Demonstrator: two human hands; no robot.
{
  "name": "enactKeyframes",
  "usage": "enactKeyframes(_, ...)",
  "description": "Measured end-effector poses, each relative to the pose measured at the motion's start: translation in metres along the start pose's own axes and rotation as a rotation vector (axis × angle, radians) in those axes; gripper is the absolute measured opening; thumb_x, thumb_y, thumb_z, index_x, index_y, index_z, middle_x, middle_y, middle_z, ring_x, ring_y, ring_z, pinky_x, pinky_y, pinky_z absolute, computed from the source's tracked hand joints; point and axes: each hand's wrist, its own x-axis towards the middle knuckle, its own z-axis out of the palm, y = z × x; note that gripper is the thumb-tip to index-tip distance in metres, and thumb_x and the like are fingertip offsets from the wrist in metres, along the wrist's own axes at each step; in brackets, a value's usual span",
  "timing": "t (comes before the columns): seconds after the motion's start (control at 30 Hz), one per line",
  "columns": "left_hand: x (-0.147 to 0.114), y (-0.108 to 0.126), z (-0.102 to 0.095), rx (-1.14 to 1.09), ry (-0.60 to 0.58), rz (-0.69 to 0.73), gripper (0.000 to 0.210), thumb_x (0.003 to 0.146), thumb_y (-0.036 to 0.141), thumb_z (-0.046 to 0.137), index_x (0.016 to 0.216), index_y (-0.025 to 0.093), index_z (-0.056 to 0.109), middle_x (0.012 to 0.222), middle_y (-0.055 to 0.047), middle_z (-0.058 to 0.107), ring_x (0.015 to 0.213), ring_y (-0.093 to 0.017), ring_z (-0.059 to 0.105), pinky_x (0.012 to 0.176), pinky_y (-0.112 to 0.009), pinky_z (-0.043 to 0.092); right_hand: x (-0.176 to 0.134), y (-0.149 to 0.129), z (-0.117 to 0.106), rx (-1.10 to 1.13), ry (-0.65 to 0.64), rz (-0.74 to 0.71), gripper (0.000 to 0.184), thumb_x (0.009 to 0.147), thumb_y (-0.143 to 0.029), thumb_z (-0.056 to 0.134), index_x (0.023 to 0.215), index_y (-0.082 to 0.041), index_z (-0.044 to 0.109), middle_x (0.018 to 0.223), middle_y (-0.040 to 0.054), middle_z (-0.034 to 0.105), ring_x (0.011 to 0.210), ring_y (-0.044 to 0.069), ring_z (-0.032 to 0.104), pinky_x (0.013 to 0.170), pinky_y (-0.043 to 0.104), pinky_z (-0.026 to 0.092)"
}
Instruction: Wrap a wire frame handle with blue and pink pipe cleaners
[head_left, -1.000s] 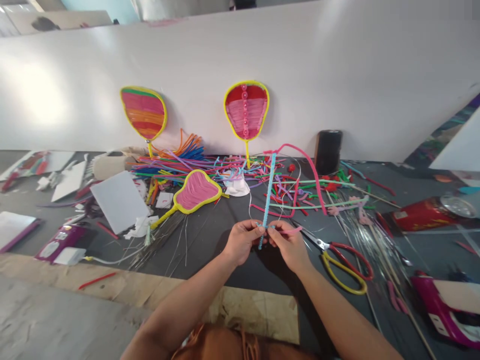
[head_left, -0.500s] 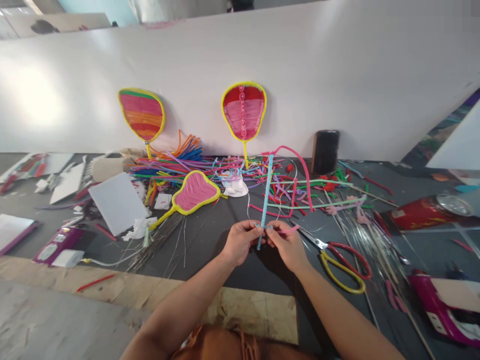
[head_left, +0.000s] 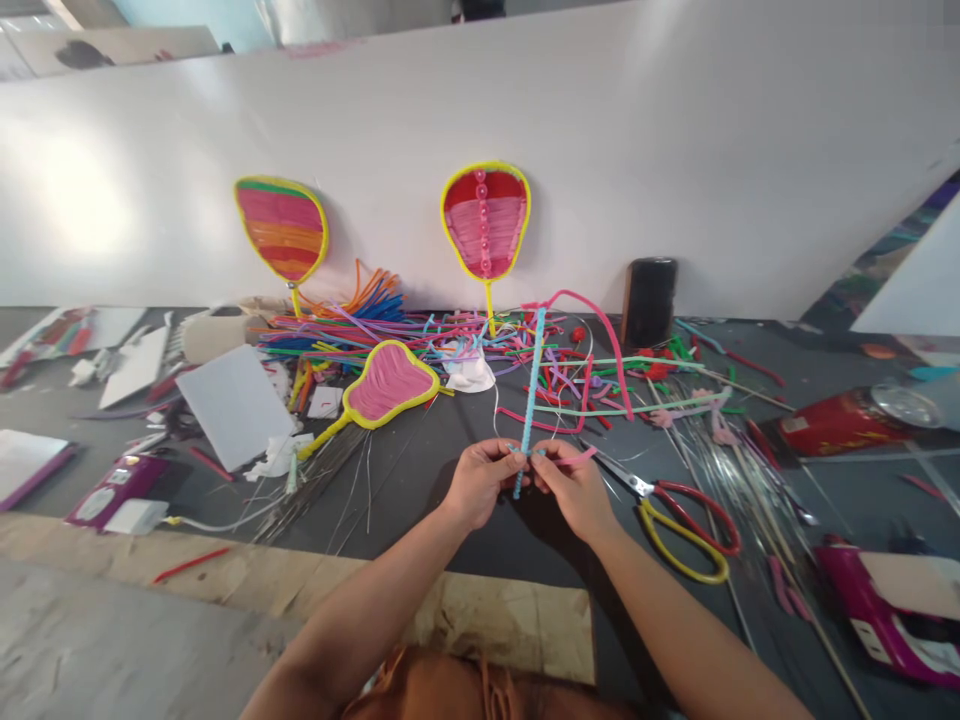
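Observation:
An upright light-blue stick, wrapped in pipe cleaner, runs between my two hands. My left hand pinches it near its lower end. Opposite it, my right hand is closed with thumb and fingertips at the same spot. A short pink pipe-cleaner end pokes out past the right fingers; where it joins is hidden. From the top of the stick a bent pink pipe cleaner arches to the right, and pale green pipe cleaners reach sideways behind it. Thin white wire curves beside the stick.
Scissors lie right of my right hand. A yellow-rimmed pink fan rests at left; two more fans lean on the white board. Loose pipe cleaners, metal wires, a red can and a black phone surround the work.
The free end of the pink arch has swung slightly right and up. Both hands keep the same hold on the blue stick.

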Motion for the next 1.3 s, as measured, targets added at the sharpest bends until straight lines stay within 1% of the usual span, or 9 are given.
enactKeyframes(0.4, 0.0008, -0.0014, 0.0003, 0.01, 0.012, -0.001, 0.029, 0.054, 0.03, 0.083, 0.068, 0.012, 0.065, 0.061, -0.001, 0.063, 0.054, -0.01, 0.059, 0.059, -0.024, 0.049, 0.0004, 0.0018, 0.0003, -0.01, 0.001, 0.011, 0.022, 0.08, -0.041, 0.058, 0.08, -0.019, 0.056, 0.058, -0.0023, 0.054, 0.051, 0.011, 0.049, 0.048, 0.024, 0.04)
enactKeyframes(0.67, 0.0013, -0.0017, -0.0018, 0.029, -0.011, 0.003, 0.026, 0.057, 0.03, 0.081, 0.068, 0.012, 0.065, 0.062, -0.001, 0.063, 0.053, -0.009, 0.057, 0.056, -0.022, 0.046, -0.0001, 0.0029, 0.0026, 0.059, -0.009, 0.048, 0.022, 0.079, -0.04, 0.06, 0.077, -0.019, 0.057, 0.058, -0.0017, 0.057, 0.05, 0.01, 0.049, 0.048, 0.023, 0.038)
enactKeyframes(1.03, 0.0016, -0.003, -0.0029, 0.029, -0.001, -0.001, 0.028, 0.055, 0.03, 0.082, 0.069, 0.012, 0.065, 0.061, 0.0, 0.063, 0.053, -0.009, 0.058, 0.056, -0.022, 0.047, -0.0002, 0.0019, 0.0005, 0.026, 0.001, 0.019, 0.022, 0.079, -0.04, 0.06, 0.077, -0.019, 0.057, 0.057, -0.0028, 0.055, 0.049, 0.01, 0.047, 0.047, 0.023, 0.037)
enactKeyframes(1.3, 0.0028, -0.0027, -0.0033, 0.024, -0.023, 0.001, 0.024, 0.06, 0.028, 0.08, 0.069, 0.012, 0.064, 0.062, -0.001, 0.063, 0.052, -0.009, 0.058, 0.054, -0.02, 0.047, -0.0002, -0.0003, 0.0019, 0.037, 0.014, 0.018, 0.019, 0.079, -0.038, 0.06, 0.076, -0.019, 0.057, 0.055, -0.0038, 0.053, 0.049, 0.01, 0.045, 0.047, 0.023, 0.036)
